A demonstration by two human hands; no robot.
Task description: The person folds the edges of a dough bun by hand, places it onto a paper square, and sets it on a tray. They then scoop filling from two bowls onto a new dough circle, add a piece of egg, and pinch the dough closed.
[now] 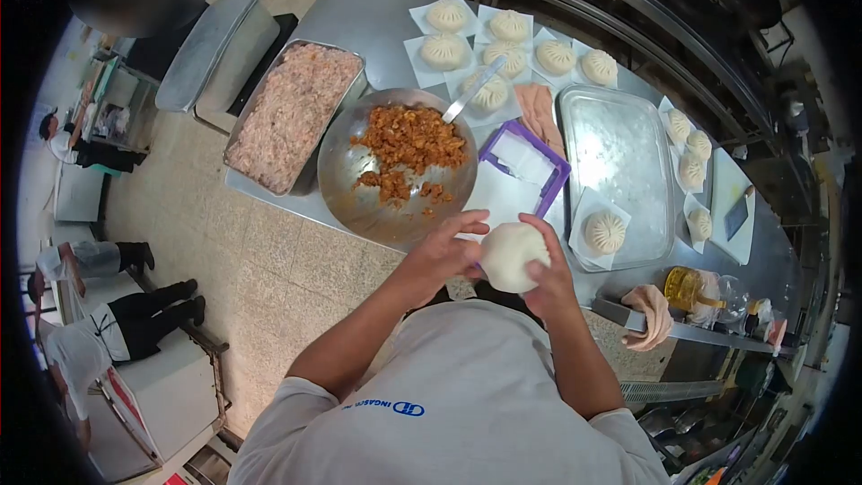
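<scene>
A smooth white dough bun is held up in front of my body, above the table's near edge. My right hand grips it from the right, thumb across the front and fingers behind. At its left side, my left hand has its fingers apart and stretched out, close against the dough; whether it touches is hard to tell. Just beyond the hands lies a purple-rimmed tray with white paper squares. To its left, a steel bowl holds reddish-brown chopped filling and a metal spatula.
A deep pan of pale minced meat stands left of the bowl. Several pleated buns sit on paper at the back and right. A metal tray carries one bun. An oil bottle and a cloth are at right.
</scene>
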